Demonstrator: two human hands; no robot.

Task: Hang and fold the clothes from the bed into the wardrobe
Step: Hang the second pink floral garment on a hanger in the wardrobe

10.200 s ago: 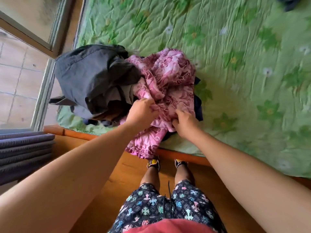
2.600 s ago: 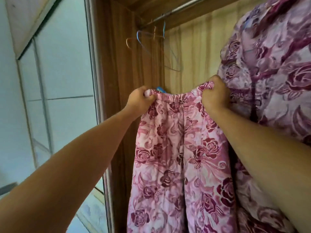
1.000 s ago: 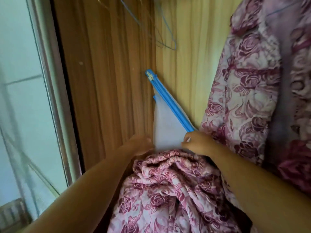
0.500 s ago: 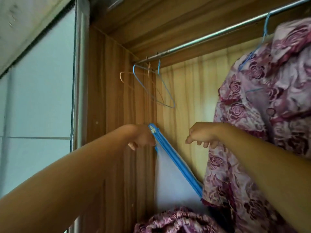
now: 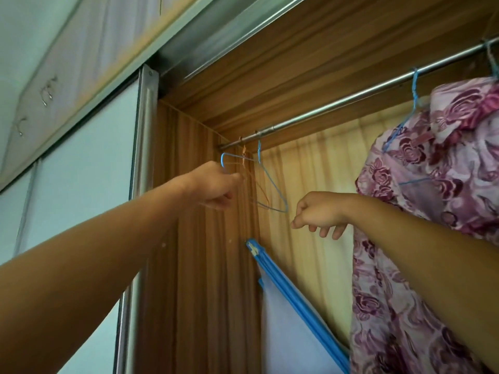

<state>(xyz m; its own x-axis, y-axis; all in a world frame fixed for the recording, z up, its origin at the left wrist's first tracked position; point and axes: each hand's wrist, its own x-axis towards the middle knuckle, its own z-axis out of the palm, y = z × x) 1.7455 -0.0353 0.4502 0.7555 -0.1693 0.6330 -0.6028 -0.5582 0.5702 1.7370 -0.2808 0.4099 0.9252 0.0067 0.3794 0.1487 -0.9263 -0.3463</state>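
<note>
Two thin wire hangers, one blue [image 5: 272, 190] and one orange [image 5: 244, 157], hang empty at the left end of the steel rail [image 5: 351, 95] inside the wardrobe. My left hand [image 5: 216, 186] is raised to their left corner with its fingers curled at the wires, the blue loop showing just above it. My right hand [image 5: 321, 214] hovers below and to the right of the hangers, fingers loosely curled and holding nothing. A pink rose-print shirt [image 5: 432, 206] hangs on another blue hanger [image 5: 414, 85] at the right. The pink trousers are out of view.
A white panel with a blue edge [image 5: 297, 300] leans in the wardrobe's back left corner under my hands. The wooden side wall [image 5: 194, 265] and a pale sliding door with a metal frame [image 5: 81, 171] stand to the left.
Both hands let go of the pink trousers set down low in the wardrobe and rose. My left hand climbed to the empty hangers; my view tilted up to the rail.
</note>
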